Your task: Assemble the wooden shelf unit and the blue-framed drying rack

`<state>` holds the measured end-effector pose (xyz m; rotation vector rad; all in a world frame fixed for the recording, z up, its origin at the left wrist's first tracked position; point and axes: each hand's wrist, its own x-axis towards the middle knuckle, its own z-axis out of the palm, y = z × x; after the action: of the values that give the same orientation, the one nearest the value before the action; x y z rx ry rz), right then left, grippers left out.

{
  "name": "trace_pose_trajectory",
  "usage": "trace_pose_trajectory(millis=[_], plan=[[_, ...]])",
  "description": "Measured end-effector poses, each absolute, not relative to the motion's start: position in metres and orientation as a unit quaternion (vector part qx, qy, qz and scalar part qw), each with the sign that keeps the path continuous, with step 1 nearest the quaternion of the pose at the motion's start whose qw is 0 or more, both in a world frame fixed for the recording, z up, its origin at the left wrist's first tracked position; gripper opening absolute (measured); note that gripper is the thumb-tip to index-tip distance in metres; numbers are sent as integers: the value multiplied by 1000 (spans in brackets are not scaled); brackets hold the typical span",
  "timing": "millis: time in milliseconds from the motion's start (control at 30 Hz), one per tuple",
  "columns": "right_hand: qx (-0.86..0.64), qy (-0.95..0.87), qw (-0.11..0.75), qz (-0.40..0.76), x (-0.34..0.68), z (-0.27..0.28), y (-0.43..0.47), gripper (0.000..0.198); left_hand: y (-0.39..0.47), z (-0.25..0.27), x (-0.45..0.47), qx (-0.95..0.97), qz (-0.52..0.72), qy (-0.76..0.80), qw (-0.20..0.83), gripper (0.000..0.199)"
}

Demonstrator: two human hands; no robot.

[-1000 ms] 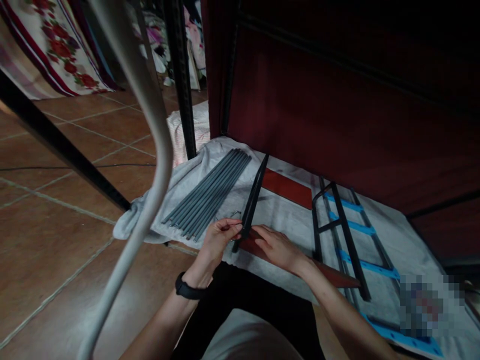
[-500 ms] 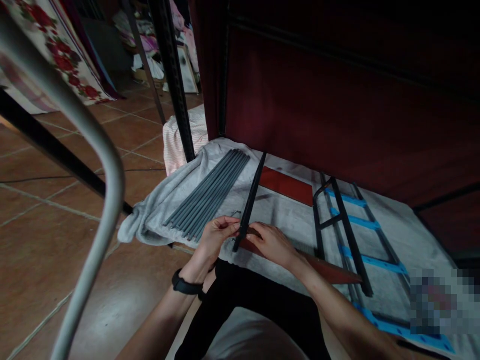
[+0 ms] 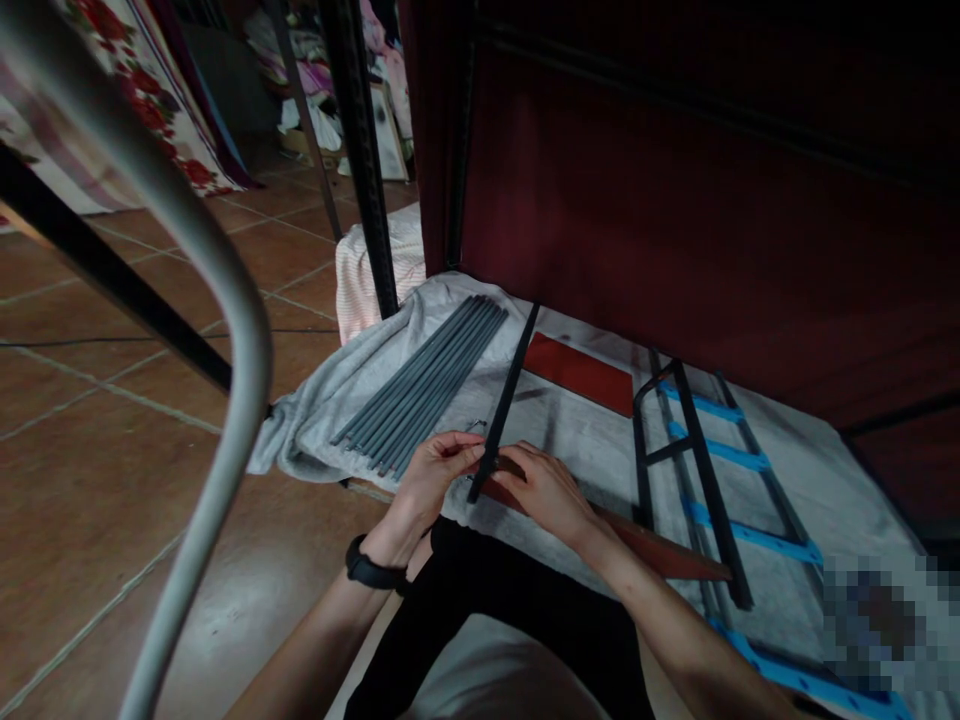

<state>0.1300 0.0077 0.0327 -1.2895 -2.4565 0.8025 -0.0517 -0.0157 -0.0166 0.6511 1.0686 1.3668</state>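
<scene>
A slim black metal bar (image 3: pixel 513 380) slants away from me across the grey blanket. At its near end, my left hand (image 3: pixel 435 475) pinches thumb and fingers together against the left side; whatever lies between the fingertips is too small to make out. My right hand (image 3: pixel 549 490) is closed from the other side, its curled fingers at the bar and over the end of a reddish-brown board (image 3: pixel 649 548). That board reaches right, under my right forearm, to a black frame (image 3: pixel 701 475). Small metal pieces (image 3: pixel 475 427) lie just beyond my left fingers.
Several grey tubes (image 3: pixel 427 385) lie side by side on the blanket (image 3: pixel 300 440). A red panel (image 3: pixel 579 374) rests behind the bar. Blue crosspieces (image 3: pixel 724 446) join dark rails at right. A bent pale tube (image 3: pixel 251 350) stands close at left; a dark red cloth wall (image 3: pixel 637 200) rises behind.
The view has shifted slightly, so the surroundings sit a little further right. Both hands stay at the near end of the bar, with almost no visible finger movement.
</scene>
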Motion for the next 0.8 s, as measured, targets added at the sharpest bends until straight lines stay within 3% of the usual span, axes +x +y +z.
trace_pose_trajectory(millis=[800], plan=[[-461,-844,107,253,128,34,5,19,-20,-19,-49,317,592,462,579,27]])
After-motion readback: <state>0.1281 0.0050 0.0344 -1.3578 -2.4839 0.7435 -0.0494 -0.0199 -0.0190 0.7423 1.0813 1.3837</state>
